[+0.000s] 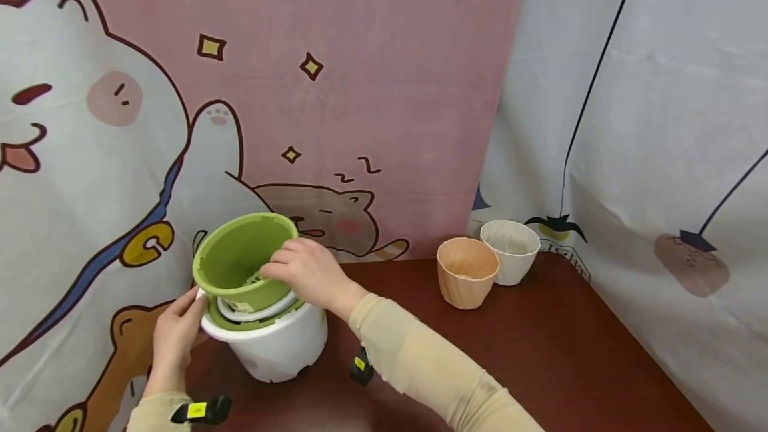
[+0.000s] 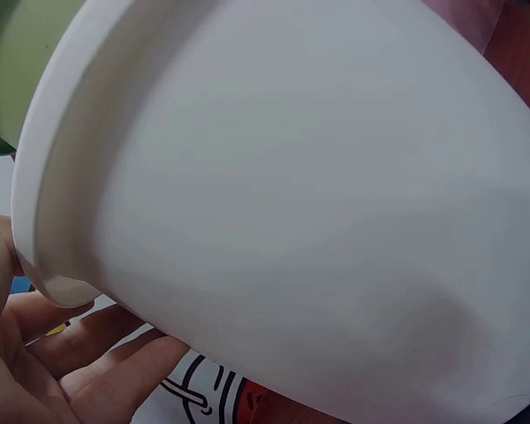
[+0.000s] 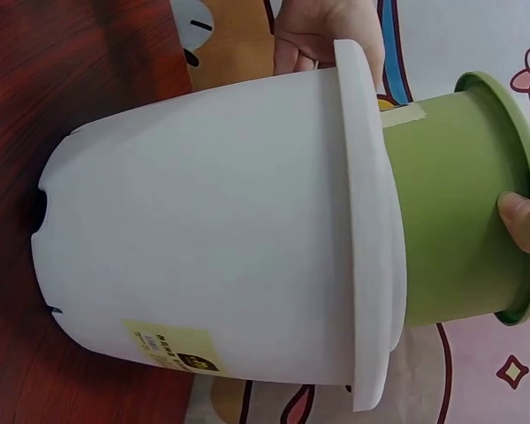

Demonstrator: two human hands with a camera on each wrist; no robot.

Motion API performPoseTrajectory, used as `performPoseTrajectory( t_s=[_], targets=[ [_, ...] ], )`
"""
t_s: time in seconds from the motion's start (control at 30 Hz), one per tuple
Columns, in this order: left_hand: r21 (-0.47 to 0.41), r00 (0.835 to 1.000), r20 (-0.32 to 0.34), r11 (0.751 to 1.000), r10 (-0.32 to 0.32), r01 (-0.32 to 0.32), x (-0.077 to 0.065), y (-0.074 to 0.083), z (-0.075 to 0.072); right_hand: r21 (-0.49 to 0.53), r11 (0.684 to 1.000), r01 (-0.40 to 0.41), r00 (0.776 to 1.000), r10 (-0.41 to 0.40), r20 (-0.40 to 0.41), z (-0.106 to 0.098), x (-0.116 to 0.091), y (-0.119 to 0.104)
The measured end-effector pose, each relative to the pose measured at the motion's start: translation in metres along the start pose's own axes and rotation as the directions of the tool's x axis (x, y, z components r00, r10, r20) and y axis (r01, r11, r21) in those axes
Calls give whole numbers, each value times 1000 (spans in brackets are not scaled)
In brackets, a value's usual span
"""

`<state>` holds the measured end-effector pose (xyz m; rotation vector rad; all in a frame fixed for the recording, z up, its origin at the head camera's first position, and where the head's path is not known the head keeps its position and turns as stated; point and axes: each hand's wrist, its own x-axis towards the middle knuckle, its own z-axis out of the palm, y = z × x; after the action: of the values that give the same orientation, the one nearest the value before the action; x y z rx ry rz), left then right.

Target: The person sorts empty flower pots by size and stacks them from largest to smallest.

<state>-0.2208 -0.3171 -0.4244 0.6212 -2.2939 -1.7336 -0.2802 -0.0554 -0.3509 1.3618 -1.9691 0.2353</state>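
A large white flowerpot (image 1: 277, 345) stands upright on the table, with a green pot rim (image 1: 223, 319) and a white pot rim (image 1: 253, 315) nested inside it. Out of this stack rises a green flowerpot (image 1: 231, 252), its lower part hidden in the stack and its mouth tilted. My right hand (image 1: 313, 273) pinches the near right side of that green pot's rim, thumb outside and fingers inside. At the left, my left hand (image 1: 174, 335) grips the large white pot's rim; its fingers lie under the rim against the wall in the left wrist view.
An orange ribbed pot (image 1: 467, 289) and a small white pot (image 1: 513, 264) stand side by side at the back right of the dark red table (image 1: 480, 365). Printed cloth (image 1: 408, 85) hangs close behind and on the right.
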Motion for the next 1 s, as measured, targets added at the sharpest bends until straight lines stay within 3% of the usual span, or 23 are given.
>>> performPoseTrajectory(
  t_s=[0.37,0.7,0.83,1.0],
  targets=[
    [6,1000,-7,1000,20,-20,1,-2,0,19,1000,2,999,-3,52,-4,4,-1],
    [-2,1000,-5,1000,17,-17,1,-1,0,-24,1000,-12,997,13,74,-5,2,-4],
    [-7,1000,5,1000,5,-5,0,-1,0,-27,1000,-14,999,15,39,-4,-4,-5],
    [-17,1000,7,1000,-7,7,0,0,0,-33,999,-4,998,2,-69,-3,-14,-4]
  ],
)
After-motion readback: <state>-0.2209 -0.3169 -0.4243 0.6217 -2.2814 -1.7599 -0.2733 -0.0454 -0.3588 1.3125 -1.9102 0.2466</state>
